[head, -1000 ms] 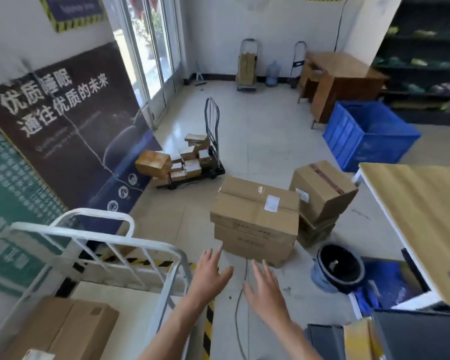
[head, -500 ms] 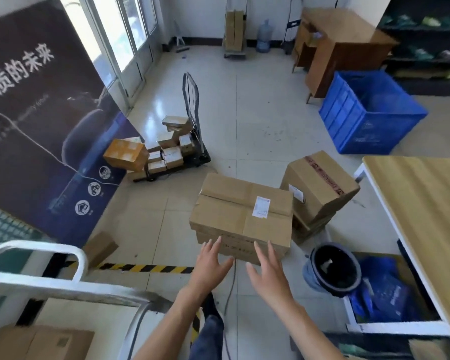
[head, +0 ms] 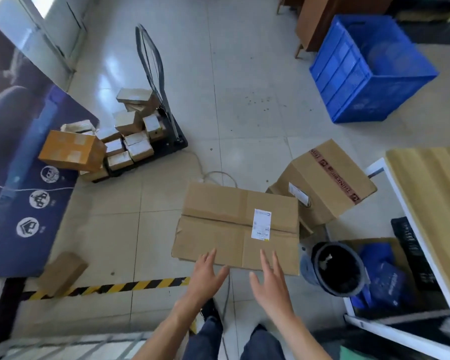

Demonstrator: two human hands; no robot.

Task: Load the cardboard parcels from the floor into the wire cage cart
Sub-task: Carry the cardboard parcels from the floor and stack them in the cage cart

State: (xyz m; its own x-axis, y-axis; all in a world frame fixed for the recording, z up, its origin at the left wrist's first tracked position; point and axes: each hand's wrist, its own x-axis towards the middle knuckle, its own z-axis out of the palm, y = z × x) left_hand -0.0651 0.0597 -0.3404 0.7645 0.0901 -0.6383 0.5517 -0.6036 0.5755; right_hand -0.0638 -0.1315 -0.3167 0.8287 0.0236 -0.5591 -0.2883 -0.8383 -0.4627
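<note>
While left hand (head: pixel 206 276) and right hand (head: pixel 271 285) are spread empty, the parcel (head: pixel 218 229) is judged stiff, heavy. Side edges should be gripped.

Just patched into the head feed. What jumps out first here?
A large cardboard box with a white label sits at centre, with the left hand and right hand open, reaching toward its near edge. A bright blue crate stands upper right, and a trolley heaped with small parcels stands at left.

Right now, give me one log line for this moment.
step: reach for box | left hand: open | right hand: open | box: on floor, ungripped
</note>
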